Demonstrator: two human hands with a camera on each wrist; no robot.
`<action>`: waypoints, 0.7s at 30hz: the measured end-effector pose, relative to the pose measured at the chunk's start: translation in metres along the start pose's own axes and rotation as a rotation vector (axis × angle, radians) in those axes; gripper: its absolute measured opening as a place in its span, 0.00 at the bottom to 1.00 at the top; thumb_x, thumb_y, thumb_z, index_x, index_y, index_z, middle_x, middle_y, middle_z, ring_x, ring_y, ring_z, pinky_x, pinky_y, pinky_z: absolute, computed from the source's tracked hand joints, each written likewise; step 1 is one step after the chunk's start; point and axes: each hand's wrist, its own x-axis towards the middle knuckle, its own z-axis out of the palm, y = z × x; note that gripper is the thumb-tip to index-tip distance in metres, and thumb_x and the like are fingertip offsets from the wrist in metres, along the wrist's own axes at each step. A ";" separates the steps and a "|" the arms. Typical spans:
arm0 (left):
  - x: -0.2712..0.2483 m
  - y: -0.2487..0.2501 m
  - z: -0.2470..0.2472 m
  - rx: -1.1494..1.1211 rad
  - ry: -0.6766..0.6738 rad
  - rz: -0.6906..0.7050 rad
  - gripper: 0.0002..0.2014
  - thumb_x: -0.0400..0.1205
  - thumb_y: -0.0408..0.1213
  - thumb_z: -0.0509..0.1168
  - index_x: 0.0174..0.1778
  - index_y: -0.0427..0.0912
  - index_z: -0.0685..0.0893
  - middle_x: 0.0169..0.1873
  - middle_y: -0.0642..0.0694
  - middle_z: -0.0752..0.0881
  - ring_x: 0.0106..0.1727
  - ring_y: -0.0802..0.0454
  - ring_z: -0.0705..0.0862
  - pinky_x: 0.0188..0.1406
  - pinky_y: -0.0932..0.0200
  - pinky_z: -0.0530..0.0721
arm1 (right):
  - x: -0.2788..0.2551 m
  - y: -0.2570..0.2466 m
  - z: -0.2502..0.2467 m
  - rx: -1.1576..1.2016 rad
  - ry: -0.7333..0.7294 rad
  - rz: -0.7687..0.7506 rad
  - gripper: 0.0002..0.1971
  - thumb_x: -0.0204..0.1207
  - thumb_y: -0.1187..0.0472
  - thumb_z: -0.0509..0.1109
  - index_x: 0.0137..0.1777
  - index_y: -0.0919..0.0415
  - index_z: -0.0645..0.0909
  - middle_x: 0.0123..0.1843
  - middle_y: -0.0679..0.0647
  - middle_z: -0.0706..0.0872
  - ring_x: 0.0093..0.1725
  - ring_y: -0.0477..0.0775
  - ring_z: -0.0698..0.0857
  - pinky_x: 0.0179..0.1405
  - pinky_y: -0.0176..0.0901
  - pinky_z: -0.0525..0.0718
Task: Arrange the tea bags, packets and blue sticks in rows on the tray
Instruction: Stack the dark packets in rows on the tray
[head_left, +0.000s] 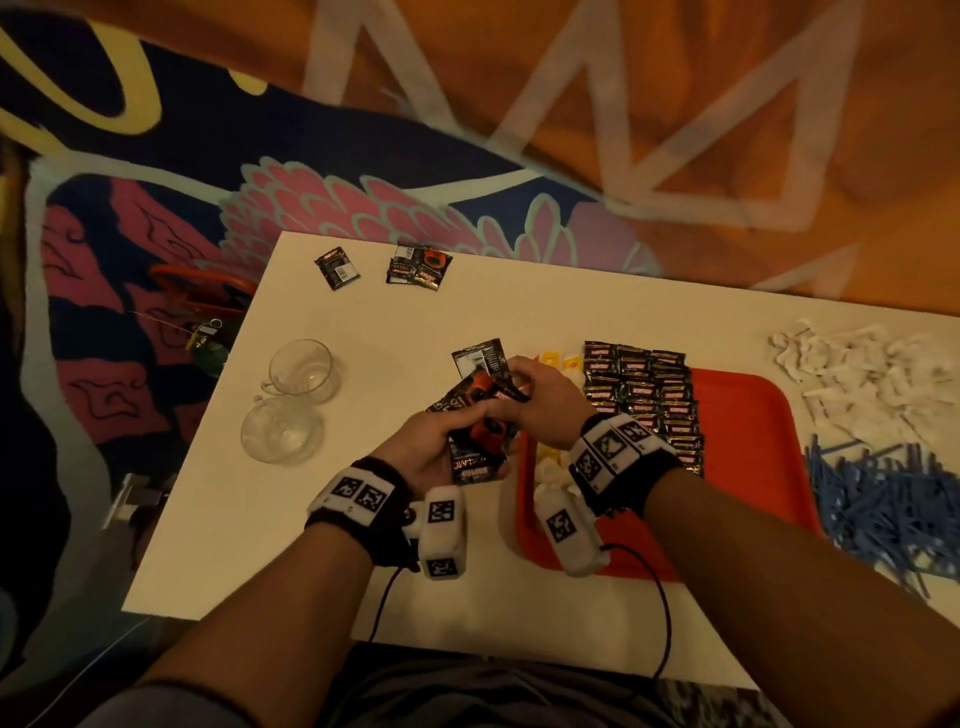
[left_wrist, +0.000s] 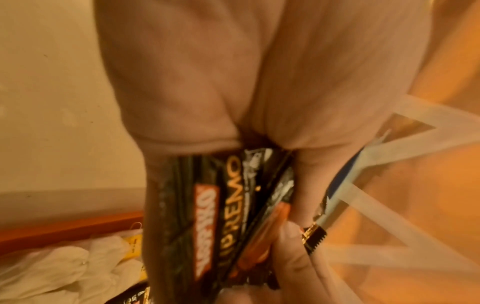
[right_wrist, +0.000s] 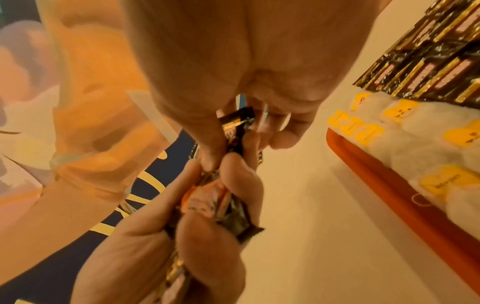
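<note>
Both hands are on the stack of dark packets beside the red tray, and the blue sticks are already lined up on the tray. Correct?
Not quite. The head view shows the blue sticks heaped on the table right of the red tray, not lined up on it. Both the left hand and right hand do hold the dark packets.

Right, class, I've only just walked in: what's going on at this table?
A person is sorting drink supplies onto a red tray. The left hand holds a fan of dark packets, and the right hand pinches one packet from it. Rows of packets and some tea bags already lie on the tray. The blue sticks lie heaped on the table to the right.
</note>
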 end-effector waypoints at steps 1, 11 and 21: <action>-0.002 0.001 0.005 0.020 -0.002 0.004 0.18 0.81 0.39 0.65 0.63 0.33 0.82 0.49 0.32 0.88 0.48 0.36 0.88 0.38 0.45 0.90 | -0.005 0.000 -0.005 0.008 0.053 0.006 0.14 0.73 0.56 0.79 0.55 0.47 0.78 0.45 0.46 0.81 0.41 0.41 0.82 0.38 0.30 0.80; -0.009 0.006 0.045 -0.030 -0.175 -0.039 0.35 0.75 0.69 0.57 0.60 0.44 0.91 0.51 0.33 0.88 0.47 0.32 0.89 0.47 0.37 0.88 | -0.036 -0.012 -0.043 -0.062 0.133 0.029 0.21 0.69 0.57 0.82 0.57 0.48 0.76 0.43 0.45 0.76 0.37 0.42 0.77 0.34 0.28 0.75; 0.004 0.000 0.098 0.072 -0.111 -0.096 0.24 0.83 0.54 0.65 0.67 0.39 0.82 0.45 0.33 0.85 0.45 0.37 0.86 0.36 0.46 0.88 | -0.055 -0.012 -0.083 -0.274 0.144 -0.098 0.33 0.66 0.51 0.83 0.70 0.50 0.75 0.56 0.50 0.73 0.51 0.48 0.74 0.52 0.42 0.77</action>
